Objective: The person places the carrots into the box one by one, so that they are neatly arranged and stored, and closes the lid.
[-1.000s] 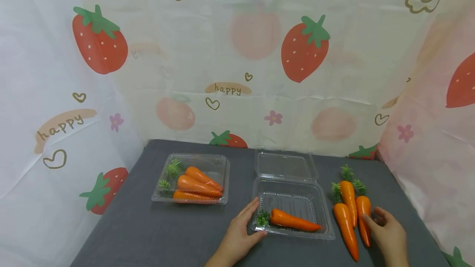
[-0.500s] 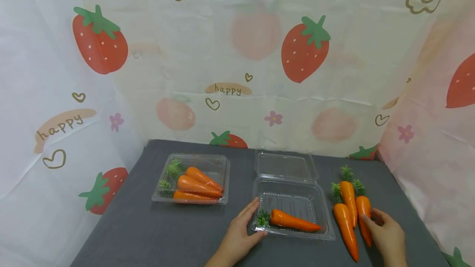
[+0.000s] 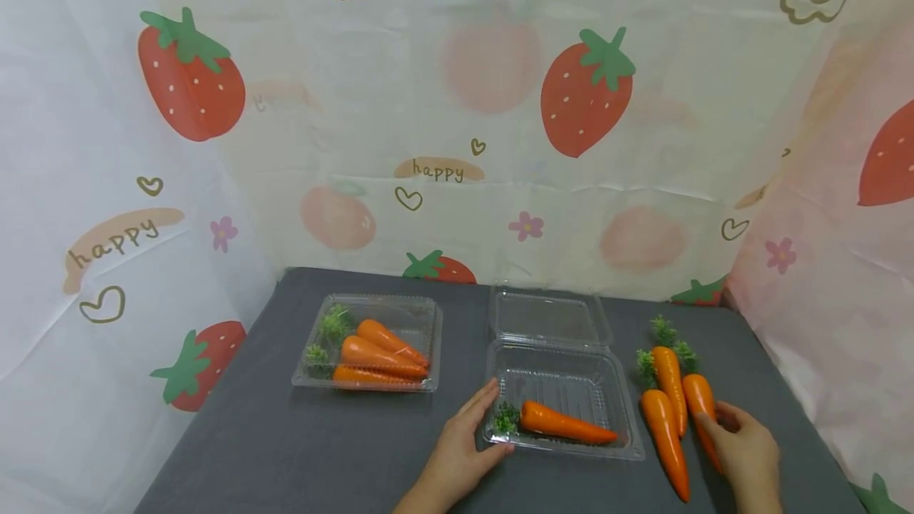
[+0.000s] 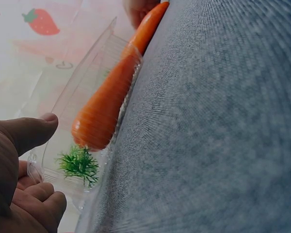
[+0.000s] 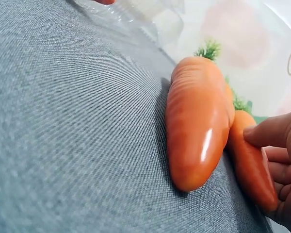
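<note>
My right hand (image 3: 750, 450) pinches the rightmost loose carrot (image 3: 698, 397); in the right wrist view the thumb presses its near side and curled fingers lie behind it. Two more carrots, a front one (image 3: 664, 431) and a back one (image 3: 669, 375), lie just left of it, with green tufts at the far end. My left hand (image 3: 460, 450) spans the near left corner of a clear plastic container (image 3: 571, 379), thumb and fingers spread along two sides. Inside the container, a carrot (image 3: 560, 422) lies along the front wall with its tuft (image 4: 79, 165) toward that hand.
The container's lid (image 3: 550, 317) is folded back behind it. At left, a closed clear container (image 3: 421, 324) holds several carrots (image 3: 378, 357). A grey cloth (image 3: 300, 450) covers the table, with a strawberry-print curtain (image 3: 457, 117) along the back and sides.
The right hand has closed in on the rightmost carrot, which has turned slightly, its tip now nearer the hand. The loose carrots shifted a little. The left hand and containers stay put.
</note>
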Demonstrator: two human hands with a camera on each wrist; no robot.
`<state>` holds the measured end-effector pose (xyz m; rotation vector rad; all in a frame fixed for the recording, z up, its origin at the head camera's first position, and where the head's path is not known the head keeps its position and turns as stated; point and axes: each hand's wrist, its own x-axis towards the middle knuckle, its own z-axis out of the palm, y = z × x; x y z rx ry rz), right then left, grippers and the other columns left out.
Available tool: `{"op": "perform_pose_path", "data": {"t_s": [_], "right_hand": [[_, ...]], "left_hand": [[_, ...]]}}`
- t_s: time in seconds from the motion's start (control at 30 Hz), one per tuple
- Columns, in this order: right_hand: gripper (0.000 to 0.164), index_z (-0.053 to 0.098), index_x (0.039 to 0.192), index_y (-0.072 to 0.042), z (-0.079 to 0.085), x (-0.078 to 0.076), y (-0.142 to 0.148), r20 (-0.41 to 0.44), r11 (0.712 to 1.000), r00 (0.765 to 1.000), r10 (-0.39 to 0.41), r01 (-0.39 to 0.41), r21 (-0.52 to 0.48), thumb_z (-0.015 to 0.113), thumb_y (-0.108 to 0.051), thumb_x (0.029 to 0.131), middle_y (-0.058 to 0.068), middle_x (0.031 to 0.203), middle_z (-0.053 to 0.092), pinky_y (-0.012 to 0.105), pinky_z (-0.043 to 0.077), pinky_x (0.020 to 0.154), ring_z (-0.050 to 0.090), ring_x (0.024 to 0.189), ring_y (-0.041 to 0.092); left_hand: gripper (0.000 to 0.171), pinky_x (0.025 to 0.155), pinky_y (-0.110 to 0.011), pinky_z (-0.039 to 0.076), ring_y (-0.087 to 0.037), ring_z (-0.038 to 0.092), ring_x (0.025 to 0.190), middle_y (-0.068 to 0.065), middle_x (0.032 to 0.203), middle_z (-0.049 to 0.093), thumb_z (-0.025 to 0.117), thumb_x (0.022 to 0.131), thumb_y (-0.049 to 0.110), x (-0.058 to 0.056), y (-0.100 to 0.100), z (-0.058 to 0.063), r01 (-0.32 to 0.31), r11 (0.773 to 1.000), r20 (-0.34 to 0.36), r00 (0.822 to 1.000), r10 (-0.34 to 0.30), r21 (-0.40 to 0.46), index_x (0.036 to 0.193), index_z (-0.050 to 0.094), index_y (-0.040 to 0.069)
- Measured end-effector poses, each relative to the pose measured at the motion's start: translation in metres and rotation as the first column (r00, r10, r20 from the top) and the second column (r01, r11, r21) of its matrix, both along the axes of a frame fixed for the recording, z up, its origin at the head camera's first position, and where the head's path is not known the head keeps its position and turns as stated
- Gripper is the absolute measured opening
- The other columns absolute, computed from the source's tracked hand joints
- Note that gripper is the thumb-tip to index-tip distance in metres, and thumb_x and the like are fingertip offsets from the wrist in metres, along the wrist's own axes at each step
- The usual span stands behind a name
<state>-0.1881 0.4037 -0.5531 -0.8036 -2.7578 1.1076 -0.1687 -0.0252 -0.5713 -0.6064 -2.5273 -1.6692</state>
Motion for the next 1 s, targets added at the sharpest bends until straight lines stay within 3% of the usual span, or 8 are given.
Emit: {"op": "perform_pose_path", "data": {"t_s": [0.1, 0.37, 0.47, 0.57, 0.7, 0.8, 0.9, 1.0], "right_hand": [[0.071, 0.057, 0.139, 0.007, 0.0, 0.001, -0.001, -0.054, 1.0, 0.998, -0.02, 0.021, 0.014, 0.068, -0.049, 0.096, 0.03, 0.131, 0.063, 0.052, 0.052, 0.087, 0.059, 0.114, 0.046], [0.06, 0.061, 0.136, 0.005, 0.004, 0.005, -0.002, -0.161, 0.995, 0.984, -0.081, 0.088, 0.037, 0.07, -0.039, 0.096, 0.028, 0.127, 0.066, 0.018, 0.043, 0.061, 0.063, 0.106, 0.036], [0.061, 0.061, 0.138, 0.003, 0.006, 0.007, -0.002, -0.176, 0.994, 0.979, -0.107, 0.111, 0.015, 0.07, -0.04, 0.096, 0.027, 0.13, 0.065, 0.013, 0.043, 0.056, 0.062, 0.087, 0.009], [0.06, 0.061, 0.139, 0.002, 0.007, 0.009, -0.003, -0.212, 0.992, 0.969, -0.129, 0.129, -0.017, 0.072, -0.038, 0.095, 0.025, 0.131, 0.066, 0.01, 0.044, 0.055, 0.045, 0.073, -0.016], [0.061, 0.06, 0.142, -0.002, 0.009, 0.009, -0.004, -0.231, 0.983, 0.957, -0.176, 0.159, -0.093, 0.074, -0.037, 0.094, 0.021, 0.126, 0.068, 0.009, 0.045, 0.056, 0.041, 0.072, -0.018], [0.064, 0.059, 0.145, -0.005, 0.011, 0.008, -0.004, -0.23, 0.97, 0.949, -0.217, 0.182, -0.163, 0.075, -0.039, 0.093, -0.001, 0.109, 0.071, 0.01, 0.047, 0.058, 0.046, 0.078, -0.013], [0.065, 0.057, 0.147, -0.007, 0.012, 0.007, -0.004, -0.251, 0.952, 0.935, -0.249, 0.189, -0.24, 0.076, -0.037, 0.093, -0.026, 0.093, 0.061, 0.011, 0.05, 0.058, 0.049, 0.08, -0.011], [0.065, 0.056, 0.148, -0.008, 0.014, 0.008, -0.007, -0.279, 0.94, 0.923, -0.265, 0.183, -0.287, 0.077, -0.035, 0.093, -0.035, 0.088, 0.053, 0.011, 0.05, 0.059, 0.051, 0.08, -0.013]], "left_hand": [[0.081, 0.121, -0.045, 0.035, -0.027, 0.04, 0.148, -0.006, 0.163, 0.04, 0.086, 0.083, 0.017, 0.0, 0.0, 0.0, -0.004, 1.0, -0.007, 1.0, 0.004, -0.003, 0.152, 0.047, 0.003], [0.081, 0.121, -0.043, 0.035, -0.026, 0.041, 0.148, -0.005, 0.163, 0.041, 0.086, 0.083, 0.017, -0.001, 0.0, -0.001, -0.006, 1.0, -0.011, 1.0, 0.006, -0.002, 0.153, 0.047, 0.004], [0.081, 0.121, -0.043, 0.035, -0.026, 0.041, 0.148, -0.005, 0.163, 0.041, 0.086, 0.083, 0.017, 0.0, 0.0, -0.001, -0.006, 1.0, -0.007, 1.0, 0.006, -0.003, 0.152, 0.048, 0.004], [0.081, 0.121, -0.042, 0.035, -0.026, 0.041, 0.148, -0.005, 0.163, 0.041, 0.087, 0.083, 0.017, 0.0, 0.0, 0.0, -0.007, 1.0, -0.001, 1.0, 0.007, -0.004, 0.153, 0.048, 0.005], [0.081, 0.121, -0.042, 0.035, -0.026, 0.04, 0.148, -0.005, 0.163, 0.041, 0.087, 0.083, 0.017, 0.0, 0.0, 0.0, -0.007, 1.0, 0.007, 1.0, 0.007, -0.003, 0.153, 0.048, 0.005], [0.081, 0.121, -0.043, 0.035, -0.026, 0.04, 0.148, -0.004, 0.163, 0.041, 0.087, 0.083, 0.017, 0.0, 0.0, 0.0, -0.007, 1.0, 0.013, 1.0, 0.007, -0.003, 0.153, 0.047, 0.005], [0.081, 0.121, -0.044, 0.036, -0.026, 0.04, 0.148, -0.004, 0.163, 0.04, 0.086, 0.083, 0.017, 0.0, 0.0, 0.0, -0.005, 1.0, 0.016, 1.0, 0.005, -0.002, 0.153, 0.047, 0.005], [0.081, 0.121, -0.044, 0.036, -0.026, 0.04, 0.148, -0.004, 0.163, 0.04, 0.086, 0.083, 0.018, 0.0, 0.0, 0.0, -0.004, 1.0, 0.009, 1.0, 0.004, 0.002, 0.153, 0.047, 0.005]]}}
